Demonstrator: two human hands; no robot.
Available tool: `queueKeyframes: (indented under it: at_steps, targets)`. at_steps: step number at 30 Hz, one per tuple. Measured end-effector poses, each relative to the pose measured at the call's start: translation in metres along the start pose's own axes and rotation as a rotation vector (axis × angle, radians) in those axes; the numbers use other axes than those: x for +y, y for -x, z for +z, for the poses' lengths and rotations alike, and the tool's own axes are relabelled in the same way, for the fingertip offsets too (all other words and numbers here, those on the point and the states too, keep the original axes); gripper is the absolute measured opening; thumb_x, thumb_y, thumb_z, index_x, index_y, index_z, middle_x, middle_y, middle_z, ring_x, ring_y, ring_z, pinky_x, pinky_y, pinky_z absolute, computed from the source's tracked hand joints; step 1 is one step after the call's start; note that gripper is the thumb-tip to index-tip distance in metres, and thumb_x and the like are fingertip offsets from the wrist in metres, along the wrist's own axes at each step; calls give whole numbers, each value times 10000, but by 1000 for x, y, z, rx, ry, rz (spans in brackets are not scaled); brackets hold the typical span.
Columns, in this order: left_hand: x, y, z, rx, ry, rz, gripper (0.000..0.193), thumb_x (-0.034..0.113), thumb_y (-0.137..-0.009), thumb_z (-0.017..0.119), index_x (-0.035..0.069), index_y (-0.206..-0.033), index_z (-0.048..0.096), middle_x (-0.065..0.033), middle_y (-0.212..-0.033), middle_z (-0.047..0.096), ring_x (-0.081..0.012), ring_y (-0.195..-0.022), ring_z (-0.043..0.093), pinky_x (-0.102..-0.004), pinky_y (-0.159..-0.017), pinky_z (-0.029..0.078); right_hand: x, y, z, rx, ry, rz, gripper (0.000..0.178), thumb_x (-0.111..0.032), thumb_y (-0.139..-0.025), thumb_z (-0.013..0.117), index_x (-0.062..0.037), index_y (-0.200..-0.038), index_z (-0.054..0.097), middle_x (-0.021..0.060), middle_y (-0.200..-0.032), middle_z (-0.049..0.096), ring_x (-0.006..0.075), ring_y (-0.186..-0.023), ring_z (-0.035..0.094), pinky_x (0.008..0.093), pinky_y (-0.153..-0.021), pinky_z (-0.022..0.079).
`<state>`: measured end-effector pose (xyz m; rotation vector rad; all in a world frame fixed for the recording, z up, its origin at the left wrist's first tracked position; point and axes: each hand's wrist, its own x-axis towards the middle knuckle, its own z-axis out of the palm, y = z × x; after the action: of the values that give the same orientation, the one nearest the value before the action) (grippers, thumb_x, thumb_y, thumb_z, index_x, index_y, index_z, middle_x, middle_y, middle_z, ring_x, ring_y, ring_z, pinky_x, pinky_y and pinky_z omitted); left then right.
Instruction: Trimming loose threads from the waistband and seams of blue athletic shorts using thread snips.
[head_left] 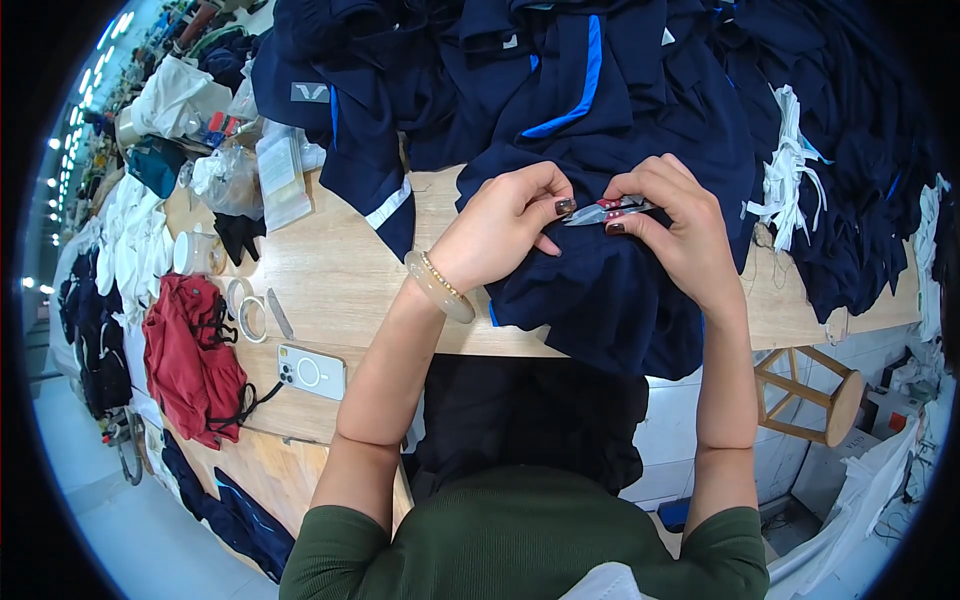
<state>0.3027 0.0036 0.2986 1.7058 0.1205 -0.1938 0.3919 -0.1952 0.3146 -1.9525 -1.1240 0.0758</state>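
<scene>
Navy blue garment fabric [600, 295] is bunched over the table's front edge and hangs toward my lap. Above it my right hand [682, 225] is closed around small thread snips [592, 214] with dark red handles and silver blades. The blades point left, toward the fingertips of my left hand [505, 215]. Thumb and forefinger of that hand are pinched together on a bit of the navy fabric, close to the blade tips. Any thread between them is too small to make out. A beige bangle and a beaded bracelet circle my left wrist.
More navy garments with bright blue stripes [585, 85] pile up at the back. White strips [790, 170] lie at the right. Leftward are a red garment [190, 350], a phone [312, 371], tape rolls [252, 318] and a plastic bag [228, 180]. A wooden stool [845, 405] stands at the lower right.
</scene>
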Motion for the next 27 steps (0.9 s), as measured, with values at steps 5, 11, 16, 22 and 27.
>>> queueKeyframes:
  at_steps: [5, 11, 16, 22, 27]
  targets:
    - [-1, -1, 0, -4, 17, 5, 86, 35, -1009, 486, 7, -1000, 567, 2, -884, 539, -46, -784, 542, -222, -688, 579, 2, -1, -3, 25, 14, -6, 203, -15, -715, 744, -30, -900, 662, 43, -790, 588, 218, -781, 523, 332, -695, 441]
    - [2, -1, 0, -6, 2, -16, 80, 38, -1008, 491, 8, -1000, 565, 4, -880, 541, -48, -792, 545, -224, -691, 577, 4, 0, 1, 4, 12, -8, 206, -9, -716, 740, -30, -906, 664, 45, -791, 594, 220, -785, 527, 329, -697, 444]
    - [-2, 0, 2, 18, 46, 34, 96, 29, -991, 489, -29, -992, 566, -49, -847, 587, -82, -718, 575, -243, -659, 583, 7, 3, 1, 18, -1, -32, 204, 3, -717, 733, -25, -907, 664, 46, -791, 602, 212, -773, 531, 317, -684, 444]
    - [-10, 13, 5, 70, 128, 100, 229, 30, -920, 622, 25, -1120, 512, -60, -915, 662, -58, -693, 552, -211, -653, 510, 14, 20, 1, 155, -284, 233, 224, 11, -732, 724, -19, -946, 666, 51, -837, 603, 178, -797, 563, 278, -681, 440]
    - [0, 28, 12, 136, 75, 95, 422, 45, -817, 747, 61, -1164, 507, -66, -957, 704, -25, -635, 473, -175, -584, 391, 3, 25, 1, 153, -127, 138, 232, -21, -737, 745, -18, -956, 669, 46, -856, 606, 185, -815, 558, 276, -681, 439]
